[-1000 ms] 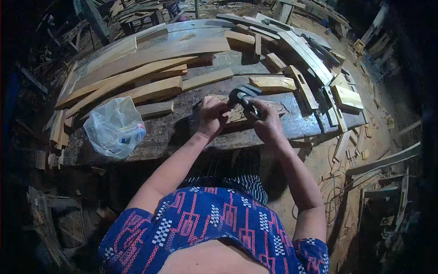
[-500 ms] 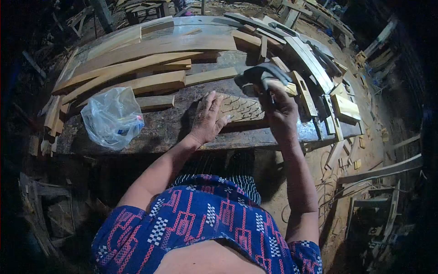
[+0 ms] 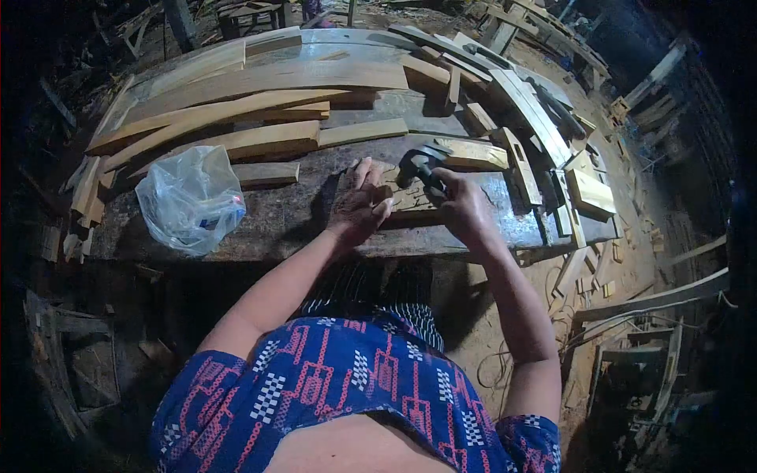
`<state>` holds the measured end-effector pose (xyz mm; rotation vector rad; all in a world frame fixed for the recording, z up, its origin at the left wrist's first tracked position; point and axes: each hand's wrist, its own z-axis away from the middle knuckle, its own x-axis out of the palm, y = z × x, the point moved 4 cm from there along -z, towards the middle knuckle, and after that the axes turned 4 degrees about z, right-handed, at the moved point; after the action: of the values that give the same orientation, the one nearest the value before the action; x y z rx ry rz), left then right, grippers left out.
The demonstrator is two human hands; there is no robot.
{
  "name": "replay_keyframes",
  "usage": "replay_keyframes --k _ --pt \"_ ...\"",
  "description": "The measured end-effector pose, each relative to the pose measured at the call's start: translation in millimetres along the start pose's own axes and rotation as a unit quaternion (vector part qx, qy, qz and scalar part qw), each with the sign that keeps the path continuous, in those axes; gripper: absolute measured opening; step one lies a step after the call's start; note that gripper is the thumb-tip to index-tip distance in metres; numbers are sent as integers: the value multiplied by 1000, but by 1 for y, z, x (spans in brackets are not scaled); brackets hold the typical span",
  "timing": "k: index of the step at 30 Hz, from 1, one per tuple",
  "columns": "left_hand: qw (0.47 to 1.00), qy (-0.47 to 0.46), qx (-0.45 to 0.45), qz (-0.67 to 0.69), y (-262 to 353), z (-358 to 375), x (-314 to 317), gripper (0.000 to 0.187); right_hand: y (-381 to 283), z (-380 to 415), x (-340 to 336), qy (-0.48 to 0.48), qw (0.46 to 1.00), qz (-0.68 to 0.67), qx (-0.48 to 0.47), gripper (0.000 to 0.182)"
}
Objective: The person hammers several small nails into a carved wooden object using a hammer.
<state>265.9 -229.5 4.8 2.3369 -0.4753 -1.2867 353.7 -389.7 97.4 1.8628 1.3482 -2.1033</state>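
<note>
A short wooden block (image 3: 410,199) lies on the workbench in front of me, with several small dark nails standing along its top. My left hand (image 3: 356,203) rests over the block's left end, fingers stretched across the top and thumb apart towards the near edge. Wrapped round the handle of a claw hammer (image 3: 423,162) is my right hand (image 3: 464,206). The dark hammer head is low over the block's nailed face and overlaps it in this view, covering part of the nails.
A clear plastic bag (image 3: 192,201) sits left of my left hand on the worn workbench (image 3: 276,225). Long boards (image 3: 276,76) lie behind it. More wooden pieces (image 3: 520,165) crowd the right side. Offcuts (image 3: 587,272) are scattered on the ground at right.
The hammer has come down from its raised position towards the block, with my right hand moving lower and leftward. My left hand stays on the block. The view has shifted slightly.
</note>
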Motion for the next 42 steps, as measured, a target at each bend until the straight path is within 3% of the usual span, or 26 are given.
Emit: replay_keyframes --k 2,4,5,9,10,12,14,15,18,20,21,22,24,26,28,30,34,36,38,39,42 --pt "1000 -6 -5 1 -1 -3 0 59 14 -6 -1 -33 998 -58 20 30" --pt "998 36 47 7 1 1 -2 60 -1 -2 -18 10 990 -140 4 27" --pt "999 30 24 1 -1 1 1 60 -12 0 -24 54 981 -181 -34 25" --pt "1000 21 16 -10 3 0 -4 58 -8 1 -11 125 974 -171 -81 23" --pt "1000 21 14 -1 3 1 -3 57 -3 7 -4 19 991 -133 -7 22" --pt "1000 22 15 11 -4 1 1 56 3 4 3 -1 994 -110 -25 23" --pt "994 34 100 -26 -10 4 9 57 2 4 -11 9 992 -123 -26 24" --pt "997 54 58 26 1 3 -2 57 -6 7 -20 18 990 -137 -25 25" --pt "1000 16 12 6 5 0 -4 57 -30 13 -32 102 957 -266 -55 24" --pt "999 22 19 28 5 1 -6 57 -22 10 -16 158 958 -207 -118 26" --pt "998 27 24 53 6 3 -6 57 -13 10 -4 68 978 -186 -66 28" --pt "998 26 27 54 5 4 -4 57 -8 14 1 18 994 -79 -78 29" --pt "1000 14 19 15 1 2 0 57 0 15 -3 18 997 -55 -43 26" --pt "998 9 53 -45 2 4 -2 61 8 20 -14 11 987 -140 79 28" --pt "998 33 45 -41 5 1 -5 58 18 27 -30 77 933 -353 5 25" --pt "997 38 54 -47 1 -1 6 60 37 35 -58 141 925 -353 25 24" --pt "995 61 79 17 -5 0 10 74 105 40 -86 289 929 -215 83 26" --pt "999 30 23 -21 0 -1 5 80 161 38 -78 313 934 -100 140 34" --pt "999 11 21 -30 5 0 5 71 181 41 -70 307 932 -16 192 36" --pt "1000 23 8 8 3 0 7 74 206 35 -57 288 941 -11 178 35" --pt "999 27 -2 17 2 -1 6 76 190 36 -39 300 934 85 174 30"
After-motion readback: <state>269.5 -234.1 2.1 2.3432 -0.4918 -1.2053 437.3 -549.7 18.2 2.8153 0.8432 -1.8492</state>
